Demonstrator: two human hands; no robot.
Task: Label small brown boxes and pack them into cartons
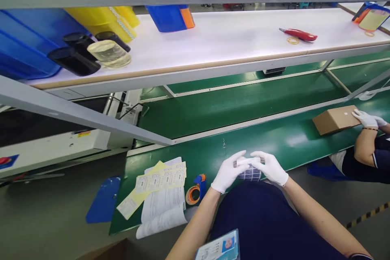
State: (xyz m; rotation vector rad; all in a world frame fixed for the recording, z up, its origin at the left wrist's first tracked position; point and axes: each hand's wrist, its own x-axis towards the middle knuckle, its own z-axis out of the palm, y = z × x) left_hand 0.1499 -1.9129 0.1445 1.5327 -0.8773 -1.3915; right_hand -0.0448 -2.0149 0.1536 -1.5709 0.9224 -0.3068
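Observation:
Both my hands wear white gloves and meet at the near edge of the green bench (258,138). My left hand (229,172) and my right hand (269,167) are closed together on a small sheet of labels (249,174) that hangs between them. The fingertips pinch at its upper edge. To the left of my hands lie a tape dispenser (196,190) and a pile of printed papers and label sheets (161,193).
A co-worker's gloved hand (368,119) rests on a brown cardboard box (334,119) at the right. The white shelf (228,36) above carries tape rolls (108,53), a red knife (300,34), rubber bands and blue and yellow bins. A metal frame bar (85,113) crosses at the left.

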